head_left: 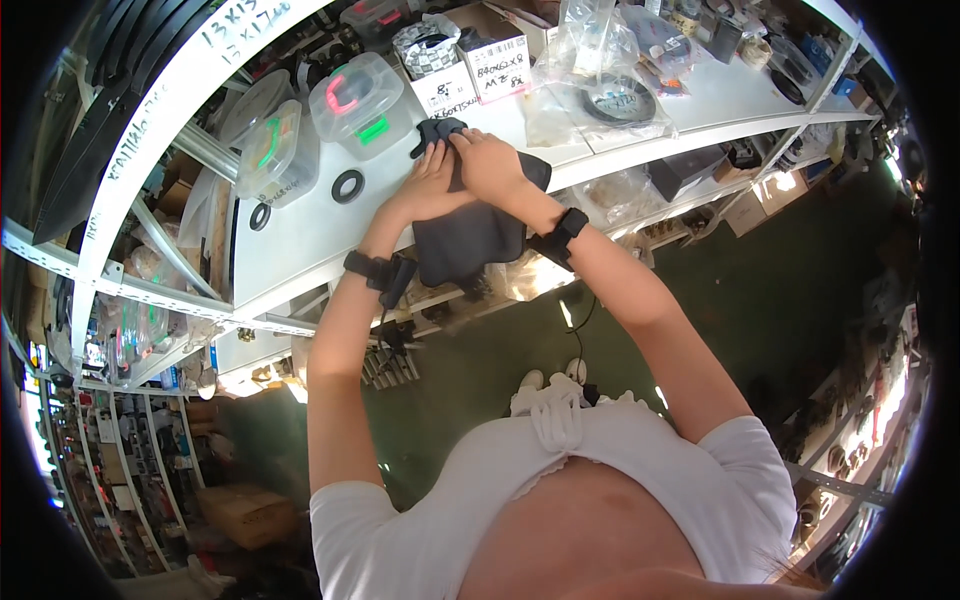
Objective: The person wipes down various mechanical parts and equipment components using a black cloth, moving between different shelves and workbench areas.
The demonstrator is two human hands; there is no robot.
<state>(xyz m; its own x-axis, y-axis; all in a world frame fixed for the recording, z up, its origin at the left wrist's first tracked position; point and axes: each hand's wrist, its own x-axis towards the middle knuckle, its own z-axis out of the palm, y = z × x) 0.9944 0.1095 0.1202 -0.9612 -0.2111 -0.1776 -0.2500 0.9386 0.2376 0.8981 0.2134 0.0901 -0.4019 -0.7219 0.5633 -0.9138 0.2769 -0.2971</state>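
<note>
A dark, soft sheet [468, 245], cloth or thin plastic, lies over the front edge of the white shelf, its lower part hanging down. Its far end is bunched up close to the small cardboard boxes. My left hand [425, 190] rests on the sheet with fingers stretched out and lying flat. Beside it, my right hand [492, 170] has its fingers pressed together and bent onto the bunched part. Both palms and the undersides of the fingers are hidden. To the left, two black rubber rings [347, 186] of different size lie on the shelf.
Clear plastic boxes [357, 105] stand behind the rings. Small white boxes [445, 90] with handwriting sit just past my hands. Farther right are clear bags [590, 50] and a black ring in plastic [618, 102]. A white metal upright [125, 150] rises at the left.
</note>
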